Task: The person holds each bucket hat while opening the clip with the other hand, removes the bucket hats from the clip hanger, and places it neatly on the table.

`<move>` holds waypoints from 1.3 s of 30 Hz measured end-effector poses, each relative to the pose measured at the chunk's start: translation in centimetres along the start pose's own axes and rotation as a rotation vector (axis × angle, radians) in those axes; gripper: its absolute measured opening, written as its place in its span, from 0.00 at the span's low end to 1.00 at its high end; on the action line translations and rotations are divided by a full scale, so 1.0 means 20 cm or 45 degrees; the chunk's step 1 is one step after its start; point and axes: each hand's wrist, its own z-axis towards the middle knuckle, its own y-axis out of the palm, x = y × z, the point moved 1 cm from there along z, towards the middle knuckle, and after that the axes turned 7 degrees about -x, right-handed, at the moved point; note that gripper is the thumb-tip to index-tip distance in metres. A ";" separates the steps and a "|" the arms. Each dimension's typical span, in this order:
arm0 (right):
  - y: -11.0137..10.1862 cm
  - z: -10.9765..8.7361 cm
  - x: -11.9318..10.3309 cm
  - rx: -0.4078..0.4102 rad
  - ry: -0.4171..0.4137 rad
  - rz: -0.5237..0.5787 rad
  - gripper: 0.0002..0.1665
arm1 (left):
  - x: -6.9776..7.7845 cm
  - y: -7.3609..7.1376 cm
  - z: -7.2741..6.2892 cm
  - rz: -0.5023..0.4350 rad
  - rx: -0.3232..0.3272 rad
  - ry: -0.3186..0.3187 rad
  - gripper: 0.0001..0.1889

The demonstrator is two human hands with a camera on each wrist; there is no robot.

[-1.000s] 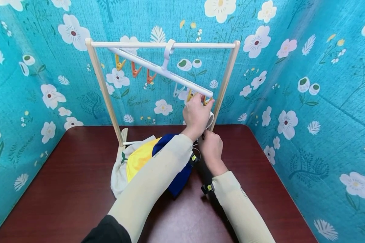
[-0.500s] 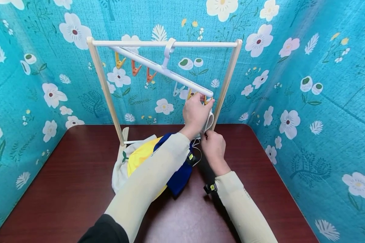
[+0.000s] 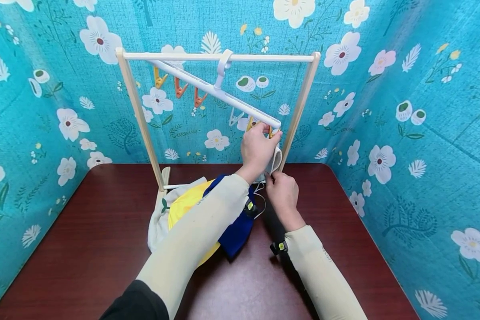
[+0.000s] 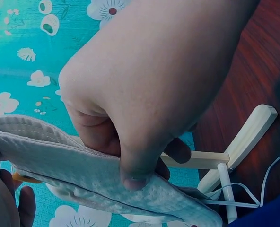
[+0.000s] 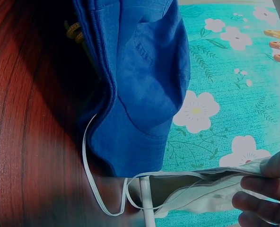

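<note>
My left hand (image 3: pixel 258 149) is up at the lowered right end of a white hanger (image 3: pixel 218 91), with its fingers and thumb pinching a yellow clip (image 3: pixel 274 132). Just below, my right hand (image 3: pixel 282 196) pinches pale beige stitched fabric (image 3: pixel 278 158), which looks like a hat's brim. In the left wrist view, the right thumb presses on that folded fabric (image 4: pixel 78 163). A thin white cord (image 5: pixel 88 156) loops beside it. Under the left forearm lie a blue hat (image 3: pixel 234 240), a yellow one (image 3: pixel 184 206) and beige cloth (image 3: pixel 158 229) with a green sprout, partly covered.
The hanger hooks over the top bar of a wooden frame (image 3: pixel 144 129) and tilts down to the right. Orange clips (image 3: pixel 199 98), another yellow clip (image 3: pixel 158 79) and a pale clip (image 3: pixel 235 116) hang from it. A dark red table (image 3: pixel 104 249) meets flowered teal curtains (image 3: pixel 384 102).
My right hand has shifted slightly right, and more of the beige fabric and white cord shows. The left hand keeps its place at the clip.
</note>
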 end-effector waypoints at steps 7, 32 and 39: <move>0.01 0.01 0.00 0.008 -0.022 0.001 0.21 | -0.01 -0.01 0.01 0.020 0.006 0.027 0.17; 0.01 0.00 0.01 0.052 -0.056 -0.033 0.22 | -0.01 -0.03 0.03 -0.004 -0.064 -0.013 0.15; 0.01 -0.01 0.01 0.060 -0.056 -0.032 0.22 | 0.00 -0.03 0.02 -0.018 -0.062 -0.011 0.14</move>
